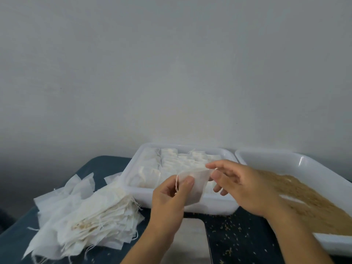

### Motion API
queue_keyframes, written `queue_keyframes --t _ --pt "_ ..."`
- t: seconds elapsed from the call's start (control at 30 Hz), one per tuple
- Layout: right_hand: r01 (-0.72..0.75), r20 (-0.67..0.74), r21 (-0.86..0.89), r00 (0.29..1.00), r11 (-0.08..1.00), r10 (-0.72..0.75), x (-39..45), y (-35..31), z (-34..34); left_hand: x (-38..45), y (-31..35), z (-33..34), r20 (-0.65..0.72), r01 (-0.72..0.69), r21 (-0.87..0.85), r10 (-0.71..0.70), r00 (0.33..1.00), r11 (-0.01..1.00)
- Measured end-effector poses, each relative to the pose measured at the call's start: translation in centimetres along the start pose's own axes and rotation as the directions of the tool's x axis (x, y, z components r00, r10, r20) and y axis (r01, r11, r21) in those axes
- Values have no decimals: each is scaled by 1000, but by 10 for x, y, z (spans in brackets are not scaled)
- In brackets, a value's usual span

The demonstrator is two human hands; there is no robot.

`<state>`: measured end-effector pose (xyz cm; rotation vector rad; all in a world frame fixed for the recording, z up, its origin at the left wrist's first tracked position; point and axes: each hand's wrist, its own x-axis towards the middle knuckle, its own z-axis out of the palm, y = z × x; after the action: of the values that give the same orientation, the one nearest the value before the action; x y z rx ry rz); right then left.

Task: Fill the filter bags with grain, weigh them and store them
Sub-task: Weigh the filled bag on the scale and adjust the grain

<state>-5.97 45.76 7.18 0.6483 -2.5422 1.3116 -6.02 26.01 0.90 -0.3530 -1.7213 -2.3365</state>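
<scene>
One thin white filter bag (196,184) with a drawstring is held up between both hands in front of the middle tray. My left hand (171,199) pinches its left edge with the thumb on top. My right hand (238,185) pinches its upper right corner between thumb and forefinger. A white tray (131,168) behind holds rows of filled white bags (171,162). To the right, a second white tray (285,159) holds brown grain (312,202). A loose pile of empty filter bags (83,218) lies at the left.
The trays and the pile sit on a dark blue surface (106,164) against a plain pale wall. Stray grains (234,229) lie scattered on it near the front. A pale flat object (192,241) shows between my forearms.
</scene>
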Motion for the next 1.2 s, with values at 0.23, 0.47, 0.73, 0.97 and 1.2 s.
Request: queue_keyframes --t 0.23,0.47,0.73,0.97,1.2 --pt "135 -210 -220 961 966 -182 -9 0 45 -6 -7 -32 39 21 107 -25 999 994" --pt "-44 -103 57 993 997 50 -34 11 75 -18 -18 -51 123 0 160 -20 992 987" --pt "-54 -184 84 981 995 68 -54 21 98 -27 -19 -63 198 -27 352 -46 979 936" --pt "-109 -232 91 964 990 128 -51 27 111 -22 -22 -76 197 -23 567 -108 975 823" --pt "-216 -153 -43 966 976 207 -50 37 117 -19 -26 -85 201 -108 800 -93 975 591"
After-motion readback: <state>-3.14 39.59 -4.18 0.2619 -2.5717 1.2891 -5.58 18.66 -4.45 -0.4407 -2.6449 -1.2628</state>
